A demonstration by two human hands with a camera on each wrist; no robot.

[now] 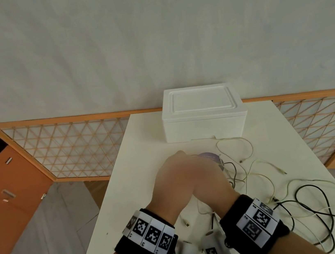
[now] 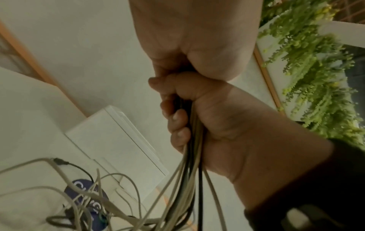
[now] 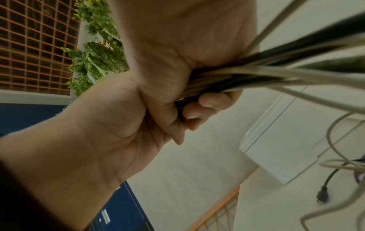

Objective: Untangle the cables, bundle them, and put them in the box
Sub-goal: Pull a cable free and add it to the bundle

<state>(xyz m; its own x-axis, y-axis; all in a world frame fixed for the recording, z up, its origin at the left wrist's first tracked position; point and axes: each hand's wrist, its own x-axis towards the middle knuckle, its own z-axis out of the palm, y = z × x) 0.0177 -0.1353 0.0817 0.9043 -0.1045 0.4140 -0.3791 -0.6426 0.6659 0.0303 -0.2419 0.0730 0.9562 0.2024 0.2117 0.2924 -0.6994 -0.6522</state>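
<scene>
Both my hands are raised together over the white table. My left hand lies partly over my right hand. In the left wrist view the left hand's fingers curl round a bunch of white and black cables. My right hand's fingers grip the same bunch just beside them. Loose cable loops trail from the hands across the table's right side. The white foam box, its lid on, stands at the table's far edge.
A round purple disc with lettering lies under the cables in front of the box. Wooden lattice screens run behind the table, and an orange cabinet stands at the left. The table's left half is bare.
</scene>
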